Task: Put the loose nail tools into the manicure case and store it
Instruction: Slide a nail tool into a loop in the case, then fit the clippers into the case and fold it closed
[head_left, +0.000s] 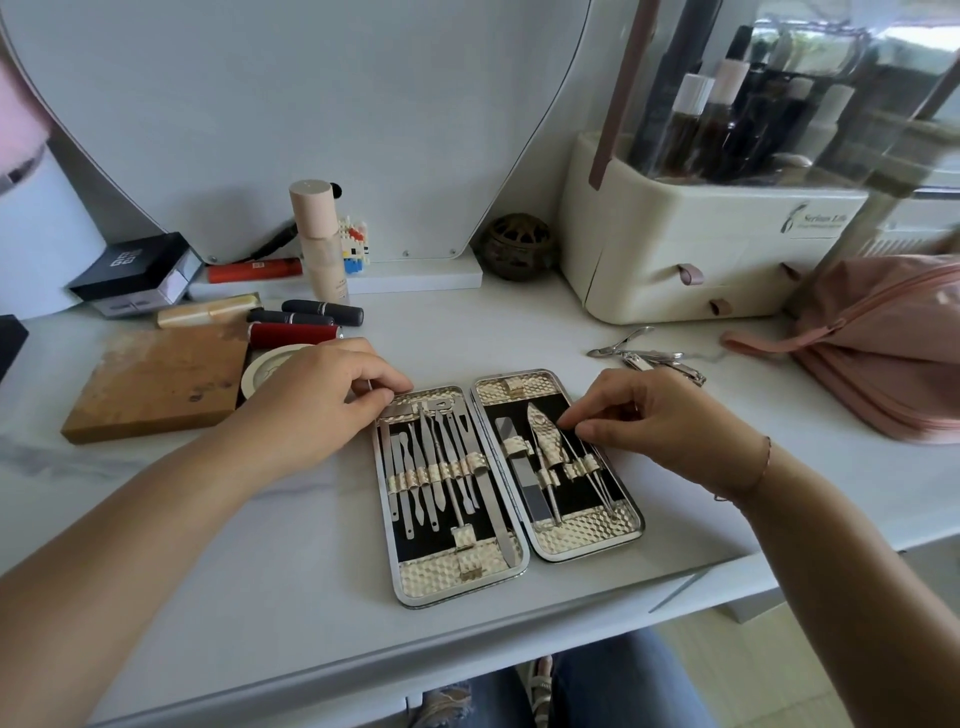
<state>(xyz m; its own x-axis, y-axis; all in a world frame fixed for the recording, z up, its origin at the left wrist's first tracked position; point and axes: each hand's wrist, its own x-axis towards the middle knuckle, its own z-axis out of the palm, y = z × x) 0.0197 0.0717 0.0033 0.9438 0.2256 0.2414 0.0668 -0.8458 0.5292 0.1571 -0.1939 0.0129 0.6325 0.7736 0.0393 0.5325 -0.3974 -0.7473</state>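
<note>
White desk (291, 561), case (506, 566) open flat between hands. Left hand (317, 400) pins its top edge; right hand (654, 415) pinches thin pick (592, 467). Clippers (649, 358) beyond right hand: light, slick steel, grip mid-body.

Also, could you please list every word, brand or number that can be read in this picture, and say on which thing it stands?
"Serious Life", approximately, in blurred script: front of the cream organizer.
Smaller line under it: too blurred to read.
White letter logo on the black box: too distorted to read.
Small print on the orange tube: too small to read.
Nothing readable on the manicure case.
</note>
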